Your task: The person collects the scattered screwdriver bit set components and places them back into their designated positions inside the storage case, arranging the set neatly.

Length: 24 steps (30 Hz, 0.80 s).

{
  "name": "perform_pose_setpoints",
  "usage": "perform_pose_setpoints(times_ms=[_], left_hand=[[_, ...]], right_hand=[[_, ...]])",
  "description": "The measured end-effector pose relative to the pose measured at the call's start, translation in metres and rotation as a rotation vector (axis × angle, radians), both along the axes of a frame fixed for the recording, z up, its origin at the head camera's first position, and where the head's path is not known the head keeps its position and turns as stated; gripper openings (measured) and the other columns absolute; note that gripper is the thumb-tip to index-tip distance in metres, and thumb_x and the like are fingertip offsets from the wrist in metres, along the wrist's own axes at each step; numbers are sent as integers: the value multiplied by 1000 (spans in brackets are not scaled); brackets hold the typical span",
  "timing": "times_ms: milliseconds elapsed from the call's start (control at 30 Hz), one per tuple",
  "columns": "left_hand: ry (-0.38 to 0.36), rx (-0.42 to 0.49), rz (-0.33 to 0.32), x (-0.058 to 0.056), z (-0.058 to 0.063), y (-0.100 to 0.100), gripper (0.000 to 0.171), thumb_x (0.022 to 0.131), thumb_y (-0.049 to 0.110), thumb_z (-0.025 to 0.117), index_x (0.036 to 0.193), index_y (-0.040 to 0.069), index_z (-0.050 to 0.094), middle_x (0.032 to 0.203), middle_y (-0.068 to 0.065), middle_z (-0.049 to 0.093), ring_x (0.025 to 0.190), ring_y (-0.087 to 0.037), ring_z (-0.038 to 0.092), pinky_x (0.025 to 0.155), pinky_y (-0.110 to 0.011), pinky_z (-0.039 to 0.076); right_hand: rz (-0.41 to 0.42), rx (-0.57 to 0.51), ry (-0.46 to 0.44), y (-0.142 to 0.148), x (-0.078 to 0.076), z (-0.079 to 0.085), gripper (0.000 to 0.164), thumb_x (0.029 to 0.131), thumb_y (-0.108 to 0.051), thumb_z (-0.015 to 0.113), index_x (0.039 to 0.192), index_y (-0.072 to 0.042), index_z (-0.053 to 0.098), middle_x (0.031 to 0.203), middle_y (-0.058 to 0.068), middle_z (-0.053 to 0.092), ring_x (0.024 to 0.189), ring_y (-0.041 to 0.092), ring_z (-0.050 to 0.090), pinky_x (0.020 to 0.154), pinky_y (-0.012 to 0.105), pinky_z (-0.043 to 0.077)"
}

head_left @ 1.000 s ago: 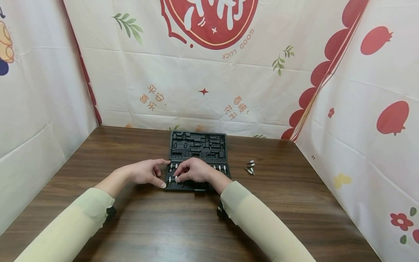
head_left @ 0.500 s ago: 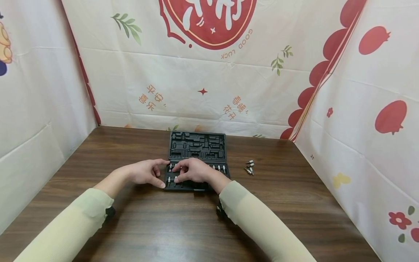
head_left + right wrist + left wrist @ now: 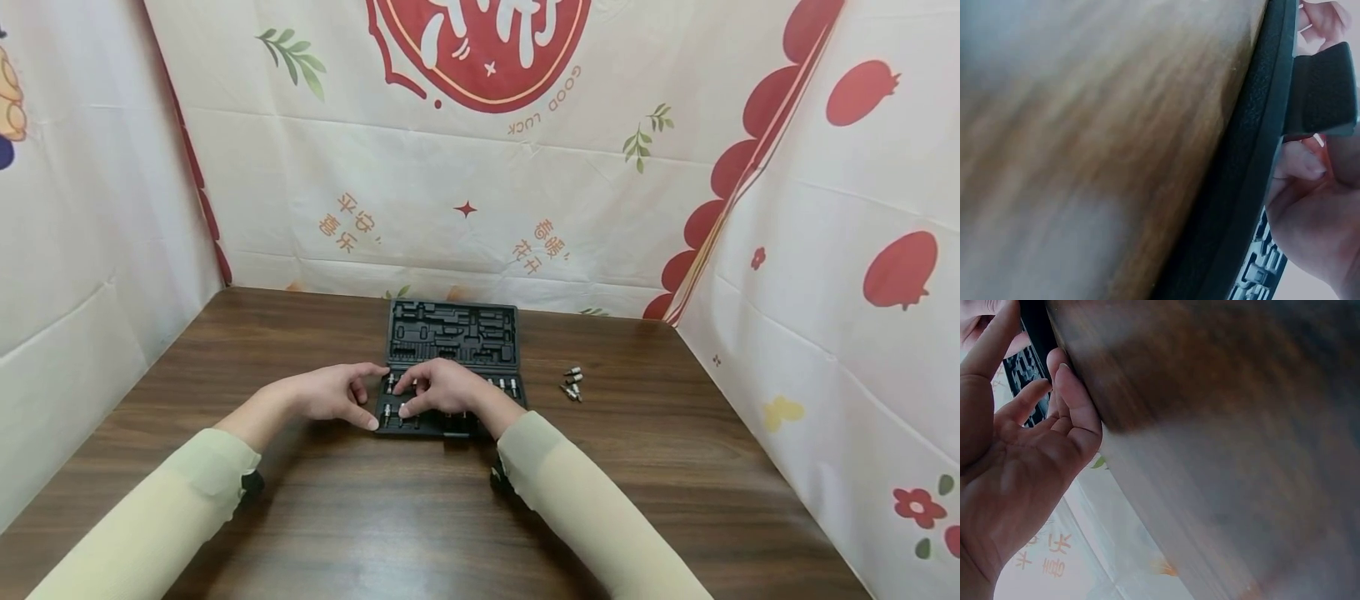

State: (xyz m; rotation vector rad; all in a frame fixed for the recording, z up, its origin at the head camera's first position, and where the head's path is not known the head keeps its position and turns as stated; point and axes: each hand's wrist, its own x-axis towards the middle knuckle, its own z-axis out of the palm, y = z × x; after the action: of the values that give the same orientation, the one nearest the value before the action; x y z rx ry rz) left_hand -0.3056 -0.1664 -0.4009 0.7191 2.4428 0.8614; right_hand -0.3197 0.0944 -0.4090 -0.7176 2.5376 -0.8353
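Note:
A black moulded tool case (image 3: 453,337) lies unfolded on the table, its lid at the back. Small silver bit sockets, such as one bit socket (image 3: 387,412) at the left end, sit in its front half. My left hand (image 3: 330,393) spans the case's left side, thumb at the front corner and index finger by the hinge. Over the front half is my right hand (image 3: 446,390); its thumb touches the head of a seated bit socket, and the index finger stands apart from the thumb. That hand hides the middle slots. The right wrist view shows the case's front latch (image 3: 1329,90).
Several loose bit sockets (image 3: 573,379) lie on the brown wooden table (image 3: 637,467) to the right of the case. A printed cloth (image 3: 465,158) hangs behind the table, with more cloth along both sides.
My right index finger has lifted away from the thumb, letting go of the bit socket that the two pinched, which now sits in its slot. The left hand stays where it was.

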Motion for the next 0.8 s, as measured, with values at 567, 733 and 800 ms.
perform_pose_setpoints(times_ms=[567, 733, 800], left_hand=[[-14, 14, 0, -2, -1, 0, 93, 92, 32, 91, 167, 6, 41, 113, -13, 63, 98, -23, 58, 85, -37, 50], [-16, 10, -2, -2, 0, 1, 93, 92, 32, 91, 167, 6, 42, 114, -13, 64, 99, -23, 58, 86, -37, 51], [-14, 6, 1, -2, 1, 0, 93, 92, 32, 92, 166, 6, 42, 114, -13, 64, 99, -24, 59, 86, -37, 51]], right_hand=[[16, 29, -87, -3, -13, 4, 25, 94, -31, 90, 117, -33, 79, 85, -1, 65, 73, 15, 55, 72, 34, 47], [19, 16, -109, -1, -15, 3, 26, 94, -31, 91, 117, -34, 79, 85, -1, 64, 74, 15, 54, 72, 33, 46], [24, 11, -102, -1, -15, 3, 26, 94, -32, 90, 118, -34, 79, 85, -2, 64, 73, 15, 54, 71, 32, 46]])
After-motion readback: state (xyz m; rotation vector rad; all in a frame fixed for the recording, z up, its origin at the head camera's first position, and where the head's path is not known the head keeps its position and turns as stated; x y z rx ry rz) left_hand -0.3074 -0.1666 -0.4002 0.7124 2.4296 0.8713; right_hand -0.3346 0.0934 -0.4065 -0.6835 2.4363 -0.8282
